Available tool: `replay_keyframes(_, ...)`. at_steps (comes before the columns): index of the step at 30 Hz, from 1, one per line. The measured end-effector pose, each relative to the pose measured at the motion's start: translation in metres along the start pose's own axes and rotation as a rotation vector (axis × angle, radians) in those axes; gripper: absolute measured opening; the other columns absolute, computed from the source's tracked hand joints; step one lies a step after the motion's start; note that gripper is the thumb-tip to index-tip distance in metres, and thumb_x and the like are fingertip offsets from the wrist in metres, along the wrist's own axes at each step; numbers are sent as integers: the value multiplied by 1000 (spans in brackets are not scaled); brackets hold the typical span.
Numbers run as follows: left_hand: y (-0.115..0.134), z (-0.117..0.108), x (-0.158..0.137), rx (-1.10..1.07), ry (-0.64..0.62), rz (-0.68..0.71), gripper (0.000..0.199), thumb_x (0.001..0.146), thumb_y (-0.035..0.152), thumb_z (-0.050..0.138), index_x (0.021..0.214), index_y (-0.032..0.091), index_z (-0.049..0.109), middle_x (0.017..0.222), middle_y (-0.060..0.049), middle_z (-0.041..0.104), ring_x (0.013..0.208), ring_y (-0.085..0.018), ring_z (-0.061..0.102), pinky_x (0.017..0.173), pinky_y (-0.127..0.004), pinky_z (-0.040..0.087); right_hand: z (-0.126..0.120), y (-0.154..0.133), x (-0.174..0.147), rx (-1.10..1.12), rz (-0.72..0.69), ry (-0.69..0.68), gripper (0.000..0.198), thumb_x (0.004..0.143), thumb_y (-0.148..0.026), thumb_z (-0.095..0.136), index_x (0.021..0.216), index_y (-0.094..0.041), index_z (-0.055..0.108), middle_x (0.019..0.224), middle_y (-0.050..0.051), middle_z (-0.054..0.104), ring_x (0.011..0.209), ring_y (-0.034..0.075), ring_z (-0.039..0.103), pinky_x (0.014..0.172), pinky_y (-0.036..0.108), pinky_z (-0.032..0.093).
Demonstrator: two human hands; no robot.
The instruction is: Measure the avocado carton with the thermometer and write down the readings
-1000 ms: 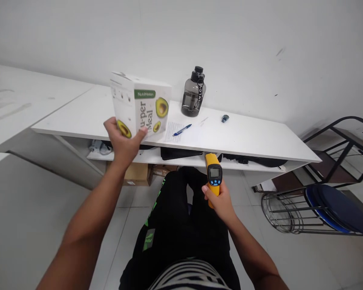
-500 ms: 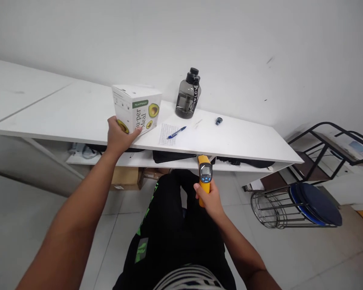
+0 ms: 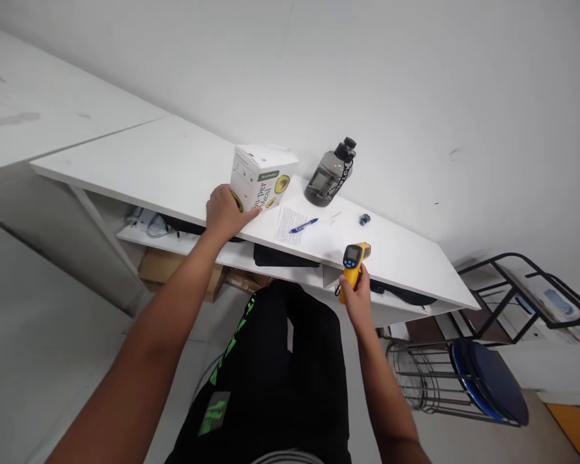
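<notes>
A white box with avocado pictures (image 3: 256,180) sits on the white table (image 3: 125,154). My left hand (image 3: 225,212) grips its lower near corner, thumb across the front and fingers on the left side. In my right hand (image 3: 356,293) is a yellow infrared thermometer (image 3: 352,274), held by its handle at the table's front edge; its small screen and blue buttons face me, and the nose points away to the right. Between the hands, a printed paper (image 3: 288,224) lies flat with a blue pen (image 3: 303,225) on it.
A grey water bottle (image 3: 325,183) stands near the wall, and a small dark object (image 3: 365,220) lies to its right. Under the tabletop is a shelf (image 3: 241,256) with black items. Blue-topped stools (image 3: 488,380) and a black-framed rack (image 3: 517,290) are at the right.
My right hand has raised the thermometer from below the table edge up to it and turned its nose rightward. My left hand still holds the box. The whole view has tilted.
</notes>
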State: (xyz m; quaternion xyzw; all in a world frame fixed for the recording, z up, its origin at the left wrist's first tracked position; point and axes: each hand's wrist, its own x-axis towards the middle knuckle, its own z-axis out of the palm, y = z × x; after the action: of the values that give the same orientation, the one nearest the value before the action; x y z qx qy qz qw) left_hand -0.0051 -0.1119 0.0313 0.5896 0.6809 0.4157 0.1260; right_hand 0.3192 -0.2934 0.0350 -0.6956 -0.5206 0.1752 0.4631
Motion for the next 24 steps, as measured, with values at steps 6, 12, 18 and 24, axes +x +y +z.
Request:
replay_keyframes(6,0,8,-4,32,89,51,87,79,54,74,147,12,40,166,-29,28,159,-45,19,126,-64,20,7,4,98,-617,142,69,68,93,-47,48,151,-12,49,141,20,64,132,35,59,114,49,38)
replay_keyframes(12,-1,11,2,47,48,27,86,82,57,71,147,8,44,168,-31,26,160,-45,15,127,-64,16,18,12,140,-852,198,106,64,99,-42,42,152,-8,46,140,22,64,131,36,59,115,53,35)
replay_keyframes(18,-4,13,-1,52,119,17,85,78,53,77,143,7,47,165,-33,31,159,-45,20,127,-64,17,25,20,176,-903,180,112,59,98,-42,47,145,-7,53,136,25,62,128,39,59,102,51,48)
replay_keyframes(24,-8,18,-6,108,149,19,85,81,59,72,144,8,45,162,-32,37,157,-45,25,127,-65,20,29,38,198,-903,68,163,63,94,-42,50,145,-4,54,130,28,63,118,42,60,96,55,50)
